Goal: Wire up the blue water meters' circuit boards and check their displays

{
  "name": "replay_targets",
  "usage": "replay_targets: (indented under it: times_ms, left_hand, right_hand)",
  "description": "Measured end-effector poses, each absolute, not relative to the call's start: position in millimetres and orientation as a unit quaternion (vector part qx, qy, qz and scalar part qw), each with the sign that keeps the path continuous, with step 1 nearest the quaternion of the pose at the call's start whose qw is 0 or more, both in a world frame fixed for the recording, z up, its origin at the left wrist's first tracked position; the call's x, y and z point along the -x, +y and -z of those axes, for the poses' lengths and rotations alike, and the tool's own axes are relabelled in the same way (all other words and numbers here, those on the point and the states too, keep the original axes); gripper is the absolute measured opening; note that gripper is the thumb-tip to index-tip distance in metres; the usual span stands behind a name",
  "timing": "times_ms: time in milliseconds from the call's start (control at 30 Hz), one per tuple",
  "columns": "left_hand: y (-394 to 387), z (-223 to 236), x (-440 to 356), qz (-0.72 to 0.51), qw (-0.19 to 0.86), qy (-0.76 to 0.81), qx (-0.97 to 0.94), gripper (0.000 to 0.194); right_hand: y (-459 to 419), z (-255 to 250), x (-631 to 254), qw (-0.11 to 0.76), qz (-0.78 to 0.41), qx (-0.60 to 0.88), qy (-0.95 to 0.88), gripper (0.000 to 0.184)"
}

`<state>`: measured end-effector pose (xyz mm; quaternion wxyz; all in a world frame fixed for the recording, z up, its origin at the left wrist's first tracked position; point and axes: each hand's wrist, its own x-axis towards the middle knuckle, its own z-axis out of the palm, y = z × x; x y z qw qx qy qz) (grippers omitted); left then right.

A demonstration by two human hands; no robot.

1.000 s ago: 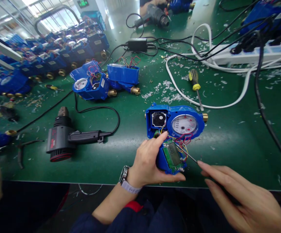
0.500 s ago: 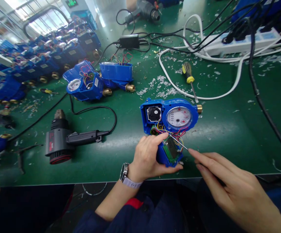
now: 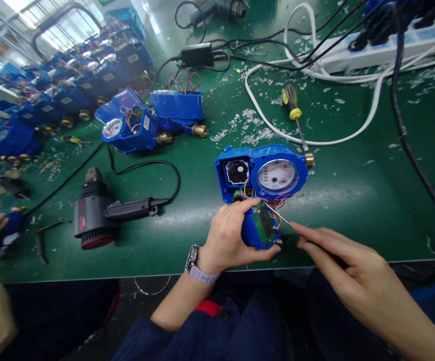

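- Meter body open on bench; square bay holds black round part.
- Cover off, just on its near side, carrying display board; wires run between. Still to close.
- Left hand: half-open, gripping cover.
- Right hand: pinched on thin tool, tip by wires.

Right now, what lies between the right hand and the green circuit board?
A thin metal tool, held by the right hand, reaches across, beside coloured wires at the edge of the green circuit board. The head view shows this.
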<state>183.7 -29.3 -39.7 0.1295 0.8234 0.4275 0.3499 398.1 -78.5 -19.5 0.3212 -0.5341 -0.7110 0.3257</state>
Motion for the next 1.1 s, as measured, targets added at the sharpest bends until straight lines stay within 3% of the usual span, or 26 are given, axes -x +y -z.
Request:
replay_targets:
  times_ms: [300, 567, 1100]
  left_hand:
    - [-38.1, 12.7, -169.0, -0.260, 0.144, 0.429, -0.853, 0.072]
    - [-49.6, 17.0, -157.3, -0.196, 0.155, 0.490, -0.835, 0.096]
    - [-52.0, 43.8, -154.2, -0.217, 0.128, 0.492, -0.833, 0.072]
  right_hand:
    - [-83.6, 12.4, -406.9, 0.297, -0.320, 0.509, -0.742, 0.027]
    - [-82.2, 23.0, -390.8, 0.294, -0.305, 0.473, -0.772, 0.033]
    - [-68.0, 19.6, -388.0, 0.170, -0.101, 0.419, -0.886, 0.041]
